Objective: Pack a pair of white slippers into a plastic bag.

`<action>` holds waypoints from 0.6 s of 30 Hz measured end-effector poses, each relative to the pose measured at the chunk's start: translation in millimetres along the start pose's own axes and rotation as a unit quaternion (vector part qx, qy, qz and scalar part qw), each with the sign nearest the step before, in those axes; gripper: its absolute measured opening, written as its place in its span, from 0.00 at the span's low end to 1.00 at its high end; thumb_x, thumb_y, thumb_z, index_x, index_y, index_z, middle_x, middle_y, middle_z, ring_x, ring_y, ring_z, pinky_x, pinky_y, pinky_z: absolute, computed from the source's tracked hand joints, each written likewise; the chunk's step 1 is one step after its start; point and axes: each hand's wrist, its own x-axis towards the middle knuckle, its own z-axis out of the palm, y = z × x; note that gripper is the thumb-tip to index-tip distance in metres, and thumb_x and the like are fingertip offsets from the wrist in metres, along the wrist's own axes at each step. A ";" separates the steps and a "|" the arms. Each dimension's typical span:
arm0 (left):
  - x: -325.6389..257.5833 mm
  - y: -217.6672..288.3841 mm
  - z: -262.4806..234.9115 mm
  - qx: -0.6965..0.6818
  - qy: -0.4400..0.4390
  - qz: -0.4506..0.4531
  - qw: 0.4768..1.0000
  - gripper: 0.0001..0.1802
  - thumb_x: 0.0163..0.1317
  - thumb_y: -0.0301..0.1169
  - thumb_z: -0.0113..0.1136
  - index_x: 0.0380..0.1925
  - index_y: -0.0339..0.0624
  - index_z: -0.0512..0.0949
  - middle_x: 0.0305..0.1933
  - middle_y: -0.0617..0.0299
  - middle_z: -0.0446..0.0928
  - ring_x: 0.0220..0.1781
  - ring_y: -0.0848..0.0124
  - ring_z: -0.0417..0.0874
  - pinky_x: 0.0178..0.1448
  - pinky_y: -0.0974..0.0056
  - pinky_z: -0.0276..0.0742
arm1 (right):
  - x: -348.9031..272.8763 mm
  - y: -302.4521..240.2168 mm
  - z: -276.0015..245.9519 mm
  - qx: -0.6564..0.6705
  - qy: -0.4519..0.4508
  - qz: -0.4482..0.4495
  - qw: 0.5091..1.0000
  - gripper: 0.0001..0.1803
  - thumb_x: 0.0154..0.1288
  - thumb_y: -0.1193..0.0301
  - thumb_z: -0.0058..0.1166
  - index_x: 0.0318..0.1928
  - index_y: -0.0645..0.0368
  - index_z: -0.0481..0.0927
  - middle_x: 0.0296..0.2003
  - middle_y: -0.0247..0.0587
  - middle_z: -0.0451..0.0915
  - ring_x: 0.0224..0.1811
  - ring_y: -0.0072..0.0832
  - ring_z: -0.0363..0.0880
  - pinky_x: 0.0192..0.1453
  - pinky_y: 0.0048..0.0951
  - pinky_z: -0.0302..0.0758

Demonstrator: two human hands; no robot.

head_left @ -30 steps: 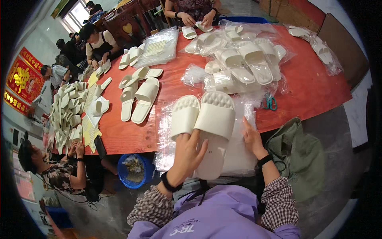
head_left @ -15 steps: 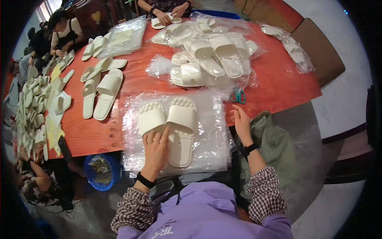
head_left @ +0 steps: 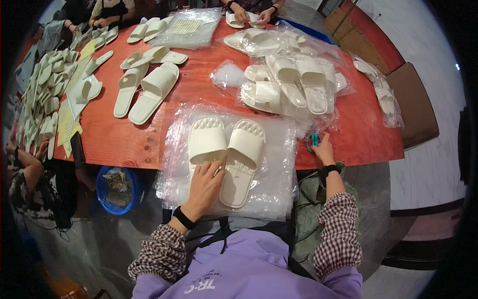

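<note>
While the left slipper (head_left: 207, 139) is touched by the left hand (head_left: 204, 182) near its strap (head_left: 209, 149), a firm grip cannot be confirmed, nor at the teal scissors (head_left: 313, 140) touched by the right hand (head_left: 324, 151). Light, pliable foam is suggested, best pinched strap-side. Rightward, the right slipper (head_left: 247, 144) is set; beneath, slick plastic bags (head_left: 279, 174) are stacked; beyond, reach is hindered by bagged slippers (head_left: 287, 79).
</note>
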 end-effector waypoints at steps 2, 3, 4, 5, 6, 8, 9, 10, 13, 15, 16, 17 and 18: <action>-5.3 -0.3 -4.4 -0.027 -0.012 -0.005 1.000 0.08 0.54 0.25 0.60 0.35 0.40 0.75 0.44 0.57 0.75 0.45 0.59 0.75 0.48 0.58 0.71 | -9.2 -2.8 -8.1 -0.005 -0.054 0.024 0.998 0.38 0.48 0.67 0.63 0.60 0.64 0.62 0.41 0.64 0.79 0.48 0.61 0.77 0.51 0.50 0.73; -2.3 2.4 -2.3 -0.038 -0.006 0.001 0.999 0.08 0.54 0.25 0.60 0.35 0.40 0.75 0.44 0.57 0.75 0.45 0.59 0.75 0.48 0.58 0.71 | -10.7 26.2 -16.3 -0.015 -0.045 0.029 0.998 0.38 0.48 0.67 0.63 0.60 0.64 0.62 0.41 0.64 0.79 0.48 0.61 0.77 0.51 0.50 0.73; 3.9 6.8 3.3 -0.082 0.007 0.016 0.996 0.08 0.54 0.25 0.60 0.35 0.40 0.75 0.41 0.56 0.75 0.43 0.58 0.75 0.47 0.58 0.71 | -11.9 73.5 -31.3 0.042 -0.039 0.047 0.997 0.39 0.49 0.68 0.63 0.61 0.64 0.61 0.37 0.53 0.80 0.39 0.45 0.78 0.41 0.40 0.73; 6.8 8.5 8.0 -0.118 0.017 0.021 0.993 0.08 0.53 0.24 0.60 0.34 0.39 0.75 0.38 0.56 0.75 0.40 0.57 0.76 0.45 0.58 0.72 | -15.3 99.4 -41.2 0.104 -0.042 0.056 0.992 0.40 0.51 0.68 0.62 0.63 0.64 0.60 0.32 0.41 0.82 0.30 0.30 0.79 0.31 0.30 0.73; -4.2 0.6 7.4 -0.096 0.011 -0.010 0.995 0.08 0.53 0.24 0.60 0.34 0.39 0.75 0.38 0.56 0.75 0.40 0.57 0.76 0.45 0.58 0.72 | -24.6 59.1 -32.2 0.157 -0.150 0.093 0.972 0.37 0.54 0.69 0.60 0.63 0.64 0.61 0.33 0.37 0.81 0.29 0.24 0.76 0.30 0.24 0.71; -8.6 -0.5 4.0 -0.133 0.044 -0.037 0.989 0.08 0.54 0.25 0.61 0.35 0.38 0.75 0.34 0.54 0.74 0.38 0.55 0.76 0.43 0.57 0.73 | -56.8 27.4 -57.9 0.228 -0.259 0.131 0.929 0.32 0.59 0.70 0.55 0.63 0.65 0.64 0.33 0.33 0.81 0.27 0.16 0.72 0.29 0.18 0.67; -5.5 2.6 7.0 -0.145 0.051 -0.035 0.988 0.08 0.54 0.25 0.61 0.35 0.38 0.75 0.34 0.54 0.74 0.38 0.55 0.76 0.43 0.57 0.73 | -73.2 47.1 -67.4 0.261 -0.274 0.131 0.916 0.30 0.60 0.70 0.53 0.63 0.64 0.66 0.33 0.32 0.81 0.27 0.15 0.72 0.29 0.17 0.67; -8.1 1.7 9.3 -0.155 0.059 -0.048 0.985 0.07 0.55 0.25 0.61 0.34 0.37 0.76 0.33 0.54 0.74 0.37 0.55 0.76 0.42 0.57 0.73 | -87.4 41.7 -72.3 0.250 -0.291 0.115 0.916 0.31 0.61 0.71 0.53 0.65 0.64 0.65 0.34 0.33 0.81 0.30 0.17 0.74 0.31 0.17 0.68; -13.9 -3.9 14.1 -0.186 0.068 -0.074 0.977 0.06 0.56 0.24 0.61 0.34 0.37 0.77 0.33 0.53 0.74 0.36 0.55 0.77 0.40 0.56 0.73 | -133.2 17.3 -93.9 0.313 -0.343 0.077 0.882 0.34 0.61 0.72 0.54 0.68 0.63 0.62 0.40 0.36 0.81 0.37 0.20 0.79 0.39 0.20 0.72; -13.4 -5.4 14.3 -0.207 0.063 -0.078 0.973 0.05 0.56 0.24 0.61 0.33 0.37 0.78 0.33 0.53 0.75 0.36 0.55 0.77 0.39 0.56 0.74 | -151.4 -12.5 -111.9 0.297 -0.376 0.069 0.875 0.37 0.60 0.71 0.57 0.70 0.59 0.60 0.43 0.35 0.79 0.39 0.20 0.77 0.44 0.22 0.73; -11.6 -5.4 13.0 -0.231 0.068 -0.085 0.967 0.04 0.57 0.24 0.60 0.33 0.37 0.78 0.33 0.53 0.75 0.36 0.54 0.77 0.39 0.56 0.74 | -157.3 -28.8 -115.0 0.280 -0.399 0.044 0.872 0.38 0.60 0.72 0.59 0.70 0.58 0.61 0.42 0.32 0.76 0.39 0.19 0.75 0.44 0.22 0.72; -10.8 -4.9 12.7 -0.255 0.071 -0.090 0.960 0.04 0.57 0.23 0.60 0.33 0.37 0.78 0.33 0.53 0.75 0.36 0.54 0.77 0.39 0.56 0.74 | -162.9 -44.4 -116.6 0.264 -0.420 0.019 0.868 0.38 0.59 0.73 0.60 0.70 0.57 0.61 0.40 0.30 0.73 0.38 0.18 0.73 0.45 0.23 0.72; -11.8 -4.9 12.5 -0.254 0.071 -0.092 0.960 0.04 0.57 0.23 0.60 0.33 0.37 0.78 0.33 0.53 0.75 0.36 0.54 0.77 0.39 0.56 0.74 | -163.1 -62.9 -115.9 0.278 -0.458 0.033 0.844 0.38 0.59 0.74 0.62 0.69 0.54 0.61 0.40 0.28 0.70 0.39 0.18 0.71 0.46 0.23 0.72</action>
